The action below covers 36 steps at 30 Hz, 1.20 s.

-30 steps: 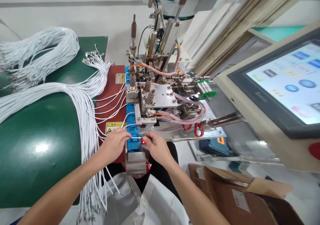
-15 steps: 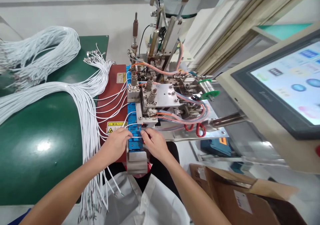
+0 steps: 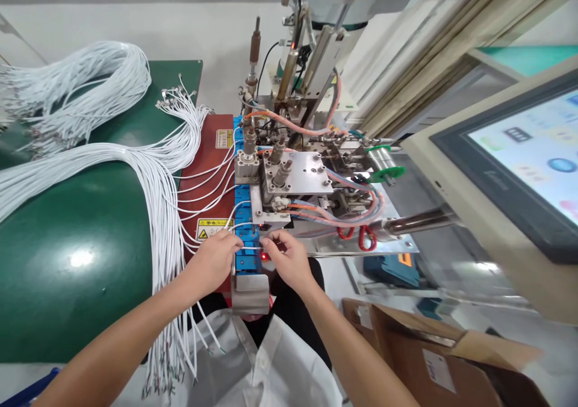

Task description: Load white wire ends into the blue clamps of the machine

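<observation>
A white cable lies across the row of blue clamp blocks at the near end of the machine. My left hand pinches it on the left side of the blocks, thumb and forefinger closed. On the other side, my right hand has its thumb and curled forefinger at the cable's end, which the fingertips partly hide. A small red light glows just below these fingertips. Farther up the row, several more white cables run into the blocks.
Beyond my hands stands the machine's metal press, with hoses and a green-flanged wire spool. Bundled white cables hang over the green table. A touchscreen juts in at right, above a cardboard box.
My right fingers have drawn slightly right and curled more at the cable's end. The red light shows more clearly. My left hand keeps its pinch, and the view has shifted slightly.
</observation>
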Available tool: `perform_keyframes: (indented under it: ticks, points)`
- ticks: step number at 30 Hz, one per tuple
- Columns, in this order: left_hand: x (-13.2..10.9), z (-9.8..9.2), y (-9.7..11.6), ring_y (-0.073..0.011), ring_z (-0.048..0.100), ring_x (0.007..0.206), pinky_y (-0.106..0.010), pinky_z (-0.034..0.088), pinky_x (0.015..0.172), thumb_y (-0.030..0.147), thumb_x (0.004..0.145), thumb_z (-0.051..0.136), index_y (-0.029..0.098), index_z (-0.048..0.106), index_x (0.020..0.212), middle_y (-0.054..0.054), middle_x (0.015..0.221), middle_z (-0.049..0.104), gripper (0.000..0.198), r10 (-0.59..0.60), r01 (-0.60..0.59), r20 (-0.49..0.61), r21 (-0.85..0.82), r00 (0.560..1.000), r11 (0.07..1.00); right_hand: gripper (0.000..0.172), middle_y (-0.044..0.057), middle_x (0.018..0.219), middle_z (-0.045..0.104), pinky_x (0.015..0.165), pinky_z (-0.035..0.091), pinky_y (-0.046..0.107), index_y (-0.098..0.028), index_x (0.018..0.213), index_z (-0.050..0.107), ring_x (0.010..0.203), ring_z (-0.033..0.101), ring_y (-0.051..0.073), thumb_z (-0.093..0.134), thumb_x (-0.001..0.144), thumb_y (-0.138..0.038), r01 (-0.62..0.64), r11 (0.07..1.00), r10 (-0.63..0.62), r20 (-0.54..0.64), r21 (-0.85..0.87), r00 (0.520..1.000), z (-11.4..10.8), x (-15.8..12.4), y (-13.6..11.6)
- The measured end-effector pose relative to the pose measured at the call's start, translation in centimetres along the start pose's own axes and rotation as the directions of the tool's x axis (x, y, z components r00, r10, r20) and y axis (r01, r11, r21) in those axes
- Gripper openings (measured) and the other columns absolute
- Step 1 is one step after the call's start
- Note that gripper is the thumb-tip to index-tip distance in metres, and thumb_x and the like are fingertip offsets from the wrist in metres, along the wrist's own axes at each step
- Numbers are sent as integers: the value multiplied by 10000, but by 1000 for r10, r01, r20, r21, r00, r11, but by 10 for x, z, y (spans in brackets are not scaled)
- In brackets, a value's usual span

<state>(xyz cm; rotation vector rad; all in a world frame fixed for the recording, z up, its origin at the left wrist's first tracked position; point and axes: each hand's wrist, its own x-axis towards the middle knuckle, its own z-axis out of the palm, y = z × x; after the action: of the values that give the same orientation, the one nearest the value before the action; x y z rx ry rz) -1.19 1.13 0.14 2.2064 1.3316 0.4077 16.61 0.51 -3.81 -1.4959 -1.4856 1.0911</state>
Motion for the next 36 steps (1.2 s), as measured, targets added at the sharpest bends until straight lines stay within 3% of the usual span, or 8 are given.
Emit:
perform_keyframes:
  ticks: [5,11,16,21,27,33,36]
  points:
    - [-1,1,0,-179,552,787,-317,452,738,93,843,390,146,596,829,-60,816,599,214,0,0,-9,18,1000,1000,160,-6,637,504,554,365,237,-193,677,491,588,474,137,460,802,-287,11,994,-14,-30,-107,999,1,-4,0]
    - [-2,2,-2,-169,558,795,-304,457,744,75,835,397,146,593,848,-58,836,595,209,8,-8,-27,7,1000,1000,172,-26,630,499,537,379,229,-191,740,494,550,460,120,469,799,-351,-98,993,101,-48,62,994,4,-5,2]
    - [-2,4,-3,-163,556,793,-295,456,742,68,831,409,144,589,851,-54,833,590,196,21,-21,-36,17,999,1000,192,-22,606,519,536,389,232,-190,671,498,547,488,128,510,771,-353,-113,988,108,55,105,993,3,1,1]
    - [-3,5,-5,-158,553,792,-288,456,742,60,829,405,146,590,851,-50,830,590,205,40,-39,-52,22,998,999,191,-24,600,508,550,364,237,-191,670,499,554,463,131,497,776,-350,-113,993,113,-23,27,993,5,-4,1]
    - [-3,6,-4,-165,559,785,-294,462,737,61,824,408,141,596,841,-56,820,599,204,45,-43,-43,47,998,998,233,-49,556,438,522,335,228,-196,647,451,508,395,112,443,803,-370,-197,969,205,-41,147,978,13,-10,8]
    - [-3,7,-4,-167,571,791,-299,470,752,55,821,399,130,599,854,-65,821,605,216,47,-44,-43,74,998,996,355,-49,500,394,510,291,234,-207,572,370,504,393,124,353,847,-431,-129,986,119,-95,-105,988,17,-9,10]
    - [-3,6,-3,-173,576,808,-308,473,762,73,830,400,128,603,867,-72,832,604,214,44,-41,-24,113,999,993,370,-55,481,353,492,283,232,-212,553,319,481,367,117,324,855,-425,-97,991,86,-117,-95,989,23,-8,13]
